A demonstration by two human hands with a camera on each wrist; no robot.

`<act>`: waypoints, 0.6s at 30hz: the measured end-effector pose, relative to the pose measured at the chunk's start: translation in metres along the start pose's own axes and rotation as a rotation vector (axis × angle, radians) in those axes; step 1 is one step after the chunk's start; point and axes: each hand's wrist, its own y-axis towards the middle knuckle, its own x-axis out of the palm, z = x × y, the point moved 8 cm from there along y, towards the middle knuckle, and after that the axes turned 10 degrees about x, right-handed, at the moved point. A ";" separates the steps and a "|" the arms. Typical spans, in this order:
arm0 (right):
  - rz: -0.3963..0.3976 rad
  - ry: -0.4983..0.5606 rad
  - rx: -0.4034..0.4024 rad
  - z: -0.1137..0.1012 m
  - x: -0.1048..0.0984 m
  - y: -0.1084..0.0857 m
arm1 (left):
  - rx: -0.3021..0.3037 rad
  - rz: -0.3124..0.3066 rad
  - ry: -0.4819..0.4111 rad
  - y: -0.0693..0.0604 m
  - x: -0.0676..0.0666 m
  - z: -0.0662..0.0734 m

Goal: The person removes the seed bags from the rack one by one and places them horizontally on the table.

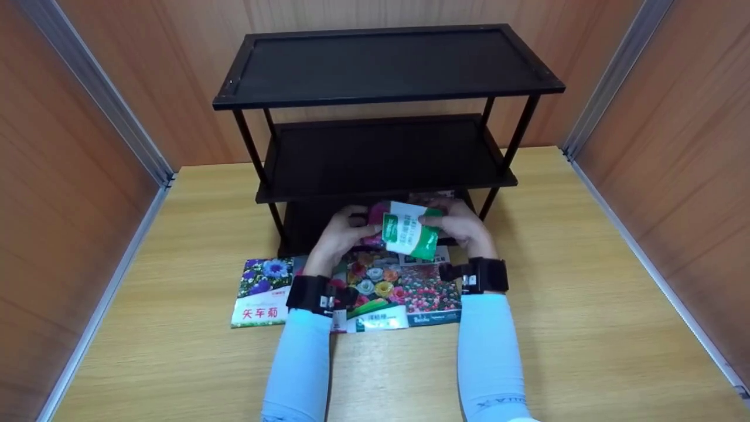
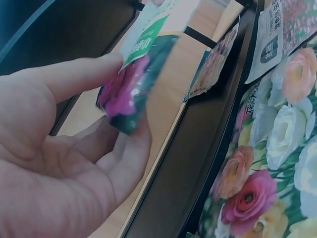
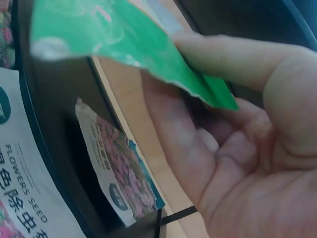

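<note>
Both hands hold a seed packet up in front of the bottom shelf; its white and green side faces the head view. My left hand grips its left side between thumb and fingers, beside a magenta flower picture. Whether that picture belongs to the same packet or a second one behind it, I cannot tell. On the packet's green end, my right hand pinches with the thumb on top and fingers beneath. Another flower seed packet stands tilted on the bottom shelf.
A black three-tier rack stands at the back of the wooden table. Several seed packets lie before it, including a blue-flower packet and a mixed-flower packet. Wooden panels enclose the sides and back.
</note>
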 end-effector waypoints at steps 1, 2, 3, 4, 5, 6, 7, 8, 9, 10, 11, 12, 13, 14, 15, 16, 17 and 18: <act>0.004 0.024 -0.005 0.000 -0.001 0.000 | 0.007 0.002 -0.009 0.000 0.000 0.001; 0.003 0.041 -0.009 0.000 -0.002 0.000 | 0.010 0.003 -0.015 0.001 0.001 0.001; 0.001 0.055 -0.011 0.000 -0.001 0.001 | 0.012 0.003 -0.017 0.001 0.001 0.002; -0.005 0.058 -0.013 -0.001 0.000 0.001 | 0.014 0.002 -0.015 0.001 0.001 0.002; -0.016 0.053 -0.016 -0.002 0.002 0.001 | 0.016 0.005 -0.005 0.001 0.001 0.002; -0.026 0.041 -0.016 -0.002 0.004 0.001 | 0.019 0.006 0.006 0.001 0.000 0.002; -0.036 0.024 -0.015 -0.002 0.006 0.001 | 0.022 0.010 0.021 0.001 0.000 0.003; -0.044 0.004 -0.015 -0.003 0.007 0.002 | 0.025 0.011 0.031 0.001 -0.001 0.003; -0.049 -0.021 -0.015 -0.004 0.009 0.002 | 0.028 0.010 0.040 0.001 -0.002 0.003; -0.053 -0.046 -0.016 -0.004 0.010 0.002 | 0.030 0.009 0.045 0.001 -0.002 0.003; -0.058 -0.068 -0.018 -0.005 0.011 0.002 | 0.032 0.004 0.047 0.001 -0.003 0.003; -0.057 -0.083 -0.015 -0.005 0.011 0.002 | 0.033 -0.003 0.052 0.000 -0.003 0.003; -0.059 -0.093 -0.015 -0.005 0.011 0.002 | 0.033 -0.010 0.057 0.000 -0.004 0.003; -0.062 -0.097 -0.012 -0.005 0.011 0.002 | 0.035 -0.017 0.059 -0.001 -0.004 0.004; -0.065 -0.104 -0.011 -0.005 0.011 0.002 | 0.032 -0.023 0.060 -0.002 -0.004 0.004; -0.066 -0.110 -0.008 -0.004 0.010 0.002 | 0.028 -0.030 0.057 -0.002 -0.004 0.004; -0.064 -0.116 -0.005 -0.004 0.009 0.001 | 0.026 -0.035 0.053 -0.003 -0.004 0.004; -0.058 -0.131 -0.006 -0.004 0.008 0.001 | 0.024 -0.040 0.052 -0.003 -0.003 0.004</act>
